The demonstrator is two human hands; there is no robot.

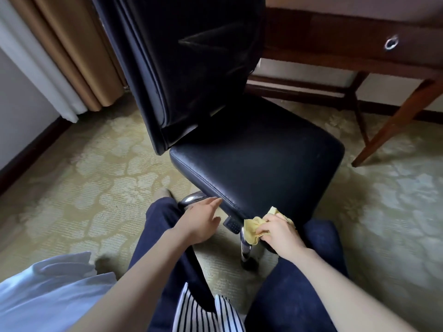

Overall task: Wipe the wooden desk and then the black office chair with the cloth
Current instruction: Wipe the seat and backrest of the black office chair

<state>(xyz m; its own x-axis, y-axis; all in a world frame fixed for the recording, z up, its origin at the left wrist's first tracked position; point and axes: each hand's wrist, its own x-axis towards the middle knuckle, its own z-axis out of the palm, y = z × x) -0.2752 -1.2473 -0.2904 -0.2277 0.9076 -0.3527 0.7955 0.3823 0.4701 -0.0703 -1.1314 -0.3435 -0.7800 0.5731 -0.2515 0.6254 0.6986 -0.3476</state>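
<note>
Yellow cloth (254,230), bunched in a person's right hand (280,233), sits against the near edge of the black office chair (259,164), under the lip of its leather seat and just above a chrome base leg (245,248). The right hand's fingers are curled round the cloth, knuckles upward. The left hand (201,219) holds nothing: its fingers are stretched out and relaxed, their tips at the seat's near-left corner, though whether they touch it cannot be told. Both bare forearms reach forward from the bottom of the view, over knees in navy trousers (287,283) that flank the chair base. The chair's tall back rises at the far left of the seat. Beyond it, to the right, stands the wooden desk (335,37), its drawer closed behind a metal ring pull (391,42), contents unseen. Tan and white curtains (72,56) hang at the left above a pale patterned carpet (96,164).
</note>
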